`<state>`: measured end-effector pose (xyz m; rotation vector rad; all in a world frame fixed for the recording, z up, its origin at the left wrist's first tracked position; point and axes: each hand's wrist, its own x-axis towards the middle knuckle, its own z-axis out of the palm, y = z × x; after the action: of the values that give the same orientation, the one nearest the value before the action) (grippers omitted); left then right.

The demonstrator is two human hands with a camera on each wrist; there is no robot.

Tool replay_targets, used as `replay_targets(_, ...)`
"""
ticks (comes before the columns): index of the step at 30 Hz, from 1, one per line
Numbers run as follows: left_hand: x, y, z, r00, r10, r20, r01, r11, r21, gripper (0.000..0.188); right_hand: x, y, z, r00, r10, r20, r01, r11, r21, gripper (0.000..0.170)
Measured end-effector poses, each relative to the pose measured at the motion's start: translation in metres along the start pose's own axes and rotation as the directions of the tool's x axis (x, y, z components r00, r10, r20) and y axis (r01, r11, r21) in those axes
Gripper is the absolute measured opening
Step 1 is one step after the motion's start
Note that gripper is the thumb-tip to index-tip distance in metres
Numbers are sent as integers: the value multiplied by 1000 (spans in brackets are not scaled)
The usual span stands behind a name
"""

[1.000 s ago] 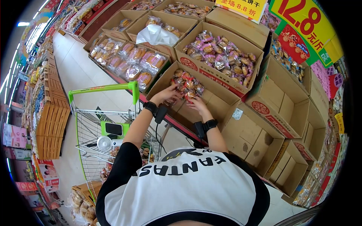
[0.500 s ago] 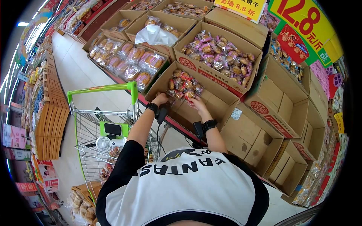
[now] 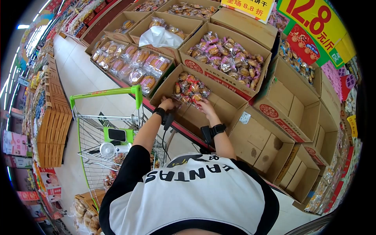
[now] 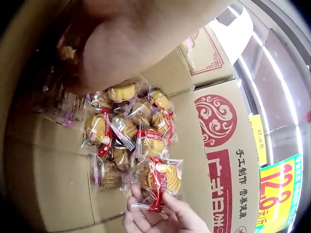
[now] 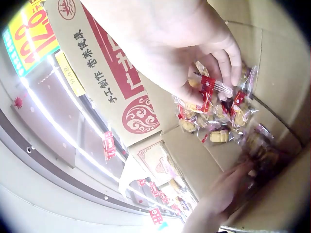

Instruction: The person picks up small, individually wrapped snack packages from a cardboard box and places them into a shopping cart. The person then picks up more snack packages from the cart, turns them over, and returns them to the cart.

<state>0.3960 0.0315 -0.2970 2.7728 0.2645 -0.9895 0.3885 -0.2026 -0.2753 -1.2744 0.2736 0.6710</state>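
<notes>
Left wrist view: inside the carton (image 4: 63,199), the right hand (image 4: 167,218) pinches a wrapped pastry (image 4: 163,182), left hand (image 3: 167,103) grip unclear; picking seems underway, next needing a clean lift.

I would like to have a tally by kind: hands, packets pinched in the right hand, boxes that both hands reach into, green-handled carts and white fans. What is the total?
Hands (left hand, right hand): 2
Packet pinched in right hand: 1
Box under both hands: 1
Green-handled cart: 1
White fan: 1
Total: 6
</notes>
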Motion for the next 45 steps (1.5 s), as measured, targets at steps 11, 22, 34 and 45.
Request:
replay_targets(11,-55,28,-42,990,37,137,-52,993,109,38,-7,-6,-3,999,-25,22,24,999,43,32)
replay_targets(22,-38,8,-14,990,117,-81,-104,983,153,45,-5,-3,-1,999,3,38,-3,1000,-8,27)
replay_targets(34,-50,15,-20,997,79,23,-80,993,84,51,-11,-10,-17,999,-22,-32,22,1000,-5,24)
replay_targets(45,-44,16,-19,998,53,40,-58,988,140,43,-17,-15,-11,997,-70,-40,68,997,-36,20)
